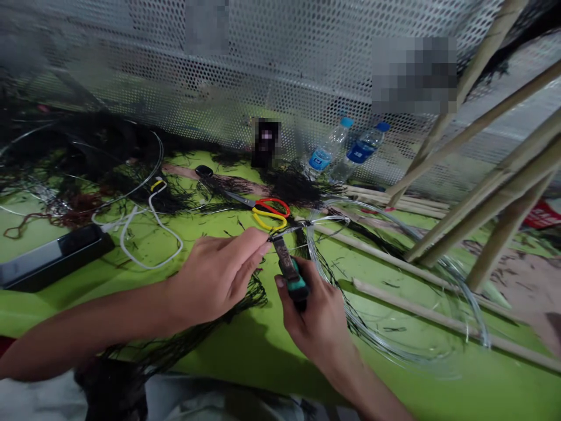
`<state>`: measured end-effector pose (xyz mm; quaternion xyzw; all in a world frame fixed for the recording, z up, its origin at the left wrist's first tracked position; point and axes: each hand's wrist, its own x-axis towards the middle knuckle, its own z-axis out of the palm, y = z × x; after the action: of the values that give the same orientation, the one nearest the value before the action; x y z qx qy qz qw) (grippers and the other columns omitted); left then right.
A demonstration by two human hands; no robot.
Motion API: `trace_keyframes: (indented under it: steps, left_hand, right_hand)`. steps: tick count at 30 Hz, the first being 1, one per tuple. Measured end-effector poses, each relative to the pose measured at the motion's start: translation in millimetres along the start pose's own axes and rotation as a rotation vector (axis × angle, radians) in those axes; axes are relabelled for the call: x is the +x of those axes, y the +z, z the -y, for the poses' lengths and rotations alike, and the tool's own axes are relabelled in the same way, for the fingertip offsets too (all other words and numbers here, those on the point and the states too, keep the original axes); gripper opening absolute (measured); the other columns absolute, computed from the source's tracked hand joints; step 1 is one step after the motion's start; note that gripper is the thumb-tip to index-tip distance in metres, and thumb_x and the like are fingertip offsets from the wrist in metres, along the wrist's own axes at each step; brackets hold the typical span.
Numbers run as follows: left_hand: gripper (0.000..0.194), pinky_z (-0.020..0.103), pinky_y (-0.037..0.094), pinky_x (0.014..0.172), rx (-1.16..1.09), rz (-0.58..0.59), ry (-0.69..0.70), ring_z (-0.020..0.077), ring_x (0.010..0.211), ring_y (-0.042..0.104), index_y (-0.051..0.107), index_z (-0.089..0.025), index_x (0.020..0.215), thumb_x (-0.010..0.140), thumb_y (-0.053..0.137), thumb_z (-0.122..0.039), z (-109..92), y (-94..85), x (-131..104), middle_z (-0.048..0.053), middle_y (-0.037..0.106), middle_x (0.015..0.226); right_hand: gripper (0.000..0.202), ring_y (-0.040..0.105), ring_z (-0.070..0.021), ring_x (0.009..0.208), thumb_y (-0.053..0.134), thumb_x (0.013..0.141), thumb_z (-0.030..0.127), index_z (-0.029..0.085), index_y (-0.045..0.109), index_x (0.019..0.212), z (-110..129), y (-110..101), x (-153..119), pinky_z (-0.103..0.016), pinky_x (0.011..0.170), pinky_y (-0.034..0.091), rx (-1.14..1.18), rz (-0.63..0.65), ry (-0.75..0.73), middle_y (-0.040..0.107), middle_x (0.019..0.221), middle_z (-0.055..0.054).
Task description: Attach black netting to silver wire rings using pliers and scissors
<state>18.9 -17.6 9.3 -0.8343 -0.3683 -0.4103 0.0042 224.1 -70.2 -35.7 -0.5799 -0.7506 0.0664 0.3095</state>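
My right hand (319, 310) is wrapped round the green and black handles of a pair of pliers (287, 263). The pliers' jaws point up and touch a thin wire (291, 230) wound with dark strands. My left hand (214, 275) pinches that wire just left of the jaws, its fingertips closed on it. Dark stringy strands (254, 292) hang below my left hand. Right behind the wire lie scissors (269, 213) with one red and one yellow handle loop.
Coiled clear wire (381, 345) and wooden sticks (394, 301) lie at the right, with thick poles (486, 193) rising there. Two water bottles (322, 153) stand by the perforated metal screen (289, 64). A black box (56, 257), white cable (151, 266) and dark fibres (100, 146) are at left.
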Motion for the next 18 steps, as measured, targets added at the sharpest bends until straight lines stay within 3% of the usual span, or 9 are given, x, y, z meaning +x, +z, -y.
trace_keyframes:
  steps: [4, 10, 13, 15, 18]
  left_hand:
    - [0.021, 0.025, 0.051, 0.061, 0.095, -0.071, 0.179, 0.0143, 0.062, 0.068, 0.069, -0.022, 0.104, 0.101, 0.05, -0.013, 12.4, 5.2, -1.8, 0.0, 0.075, 0.075]
    - [0.026, 0.03, 0.04, 0.051, 0.24, -0.071, 0.421, 0.016, 0.053, 0.059, 0.073, -0.02, 0.105, 0.101, 0.049, -0.012, 23.0, 11.7, 6.7, 0.0, 0.067, 0.064]
    - [0.029, 0.03, 0.039, 0.053, 0.21, -0.031, 0.397, 0.0156, 0.055, 0.061, 0.072, -0.02, 0.097, 0.101, 0.045, -0.009, 19.9, 8.7, 10.2, 0.0, 0.068, 0.066]
    - [0.027, 0.029, 0.038, 0.053, 0.139, -0.01, 0.297, 0.0145, 0.054, 0.059, 0.068, -0.02, 0.087, 0.101, 0.047, -0.009, 15.6, 2.0, 11.8, -0.002, 0.064, 0.062]
    - [0.026, 0.027, 0.032, 0.049, 0.029, 0.011, 0.115, 0.0107, 0.044, 0.045, 0.063, -0.02, 0.083, 0.105, 0.049, -0.017, 9.0, -11.5, 15.1, -0.006, 0.052, 0.054]
  right_hand:
    - [0.016, 0.053, -0.0161, 0.041, 0.054, 0.098, 0.028, 0.021, 0.056, 0.112, 1.7, -11.0, -5.5, -0.028, 0.045, 0.035, -0.078, 0.021, -0.005, 0.061, 0.059, 0.005]
    - [0.013, 0.059, -0.021, 0.041, 0.051, 0.1, 0.03, 0.021, 0.058, 0.105, 7.8, -39.8, -10.4, -0.031, 0.044, 0.029, -0.253, 0.124, 0.025, 0.063, 0.056, 0.002]
    - [0.017, 0.059, -0.0205, 0.043, 0.052, 0.101, 0.035, 0.02, 0.06, 0.103, 9.8, -47.4, -5.8, -0.031, 0.045, 0.03, -0.186, 0.222, 0.065, 0.065, 0.057, 0.001]
    - [0.022, 0.062, -0.0195, 0.049, 0.052, 0.103, 0.038, 0.019, 0.062, 0.108, 9.3, -45.4, -1.2, -0.03, 0.047, 0.036, -0.049, 0.279, 0.105, 0.069, 0.064, -0.001]
    - [0.028, 0.073, -0.0207, 0.075, 0.053, 0.106, 0.038, 0.018, 0.063, 0.122, 4.9, -35.5, 4.4, -0.029, 0.064, 0.053, 0.171, 0.243, 0.144, 0.078, 0.089, -0.007]
